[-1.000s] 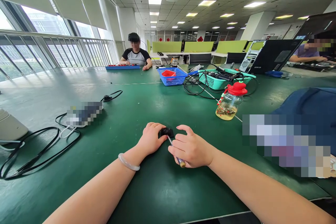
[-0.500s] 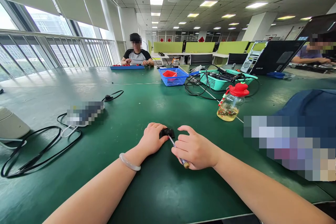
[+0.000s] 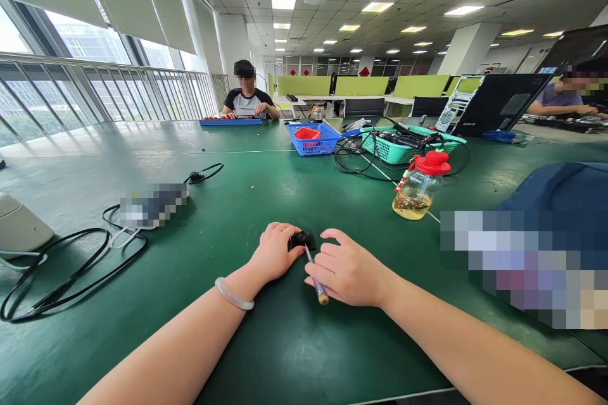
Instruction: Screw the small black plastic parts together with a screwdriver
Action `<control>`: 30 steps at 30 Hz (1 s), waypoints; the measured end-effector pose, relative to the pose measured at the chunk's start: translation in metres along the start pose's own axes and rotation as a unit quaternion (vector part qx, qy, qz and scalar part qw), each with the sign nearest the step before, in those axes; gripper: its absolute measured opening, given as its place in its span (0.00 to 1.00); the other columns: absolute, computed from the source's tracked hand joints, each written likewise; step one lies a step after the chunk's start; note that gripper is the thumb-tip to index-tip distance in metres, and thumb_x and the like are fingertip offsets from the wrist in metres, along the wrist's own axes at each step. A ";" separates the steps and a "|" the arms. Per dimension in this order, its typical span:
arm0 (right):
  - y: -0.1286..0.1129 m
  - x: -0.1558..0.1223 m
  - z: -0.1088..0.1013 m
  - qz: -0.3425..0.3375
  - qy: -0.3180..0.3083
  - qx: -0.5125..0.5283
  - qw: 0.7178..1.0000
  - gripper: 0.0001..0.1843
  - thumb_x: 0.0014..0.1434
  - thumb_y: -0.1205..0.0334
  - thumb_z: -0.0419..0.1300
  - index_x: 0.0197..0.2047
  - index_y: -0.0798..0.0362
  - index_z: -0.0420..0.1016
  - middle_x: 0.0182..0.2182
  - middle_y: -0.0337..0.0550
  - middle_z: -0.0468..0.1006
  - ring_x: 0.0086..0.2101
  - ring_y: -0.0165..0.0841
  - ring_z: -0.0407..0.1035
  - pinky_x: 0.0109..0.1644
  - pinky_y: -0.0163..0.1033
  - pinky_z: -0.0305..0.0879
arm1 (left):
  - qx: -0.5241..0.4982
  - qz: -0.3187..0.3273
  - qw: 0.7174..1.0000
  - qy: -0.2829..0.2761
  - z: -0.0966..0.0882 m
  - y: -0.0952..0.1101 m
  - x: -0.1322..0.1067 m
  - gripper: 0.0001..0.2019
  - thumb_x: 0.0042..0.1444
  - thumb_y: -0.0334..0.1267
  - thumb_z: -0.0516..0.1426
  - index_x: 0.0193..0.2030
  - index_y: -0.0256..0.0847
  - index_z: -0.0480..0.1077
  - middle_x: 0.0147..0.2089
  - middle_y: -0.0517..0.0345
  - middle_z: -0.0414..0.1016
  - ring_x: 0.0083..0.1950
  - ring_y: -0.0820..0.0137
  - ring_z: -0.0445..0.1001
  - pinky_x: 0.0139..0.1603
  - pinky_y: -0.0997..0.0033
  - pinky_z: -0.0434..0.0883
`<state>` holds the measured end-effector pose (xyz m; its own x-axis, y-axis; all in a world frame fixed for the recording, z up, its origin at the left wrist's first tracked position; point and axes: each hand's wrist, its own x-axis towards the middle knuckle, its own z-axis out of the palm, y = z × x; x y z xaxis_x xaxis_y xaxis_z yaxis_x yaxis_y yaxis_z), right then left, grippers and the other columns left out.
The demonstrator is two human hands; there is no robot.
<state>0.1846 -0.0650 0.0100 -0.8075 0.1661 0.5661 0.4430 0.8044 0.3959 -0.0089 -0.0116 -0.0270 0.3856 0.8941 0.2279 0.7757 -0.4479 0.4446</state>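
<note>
Item 1: small black part (image 3: 305,238). Location: on the green tabletop (image 3: 285,202), between the two hands. Its visible length seems to run left to right; the left end is covered by fingers, so its full outline cannot be told.

Item 2: left hand (image 3: 274,254), the nearer of the two, touching. Fingers bent over the part's left end, thumb along its near side, holding it. White bangle (image 3: 234,295) at the wrist.

Item 3: right hand (image 3: 346,271), to the right and nearer the viewer. Thumb and fingers pinching a slim tool (image 3: 316,281); index finger raised and curled, apart from the part.

Relation: tool aligned near to far, leaning slightly left at its far end, crossing the part's length. Tip at the part's near edge; contact cannot be confirmed.

Surroundings: red-lidded bottle (image 3: 421,188), far right; blue basket (image 3: 313,147), farther off.
</note>
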 end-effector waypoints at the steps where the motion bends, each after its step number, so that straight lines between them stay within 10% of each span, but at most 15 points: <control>1: 0.001 -0.001 0.000 0.013 0.014 -0.003 1.000 0.12 0.65 0.62 0.54 0.30 0.53 0.72 0.20 0.34 0.67 0.24 0.29 0.57 0.53 0.46 0.57 | 0.002 -0.001 1.000 -0.002 0.000 0.001 0.000 0.14 0.55 0.39 0.58 0.49 0.44 0.72 0.54 0.53 0.75 0.60 0.57 0.64 0.62 0.52 0.62; 30: 0.012 -0.013 0.000 -0.007 -0.028 0.034 0.999 0.04 0.57 0.67 0.55 0.32 0.52 0.70 0.22 0.35 0.67 0.25 0.29 0.56 0.54 0.48 0.56 | 0.003 -0.002 1.000 -0.002 -0.001 0.001 -0.001 0.16 0.55 0.42 0.59 0.50 0.42 0.71 0.55 0.50 0.75 0.60 0.55 0.64 0.63 0.51 0.62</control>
<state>0.2003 -0.0574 0.0074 -0.8351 0.1838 0.5186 0.4049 0.8434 0.3532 -0.0087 -0.0125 -0.0261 0.3845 0.8959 0.2225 0.7803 -0.4442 0.4403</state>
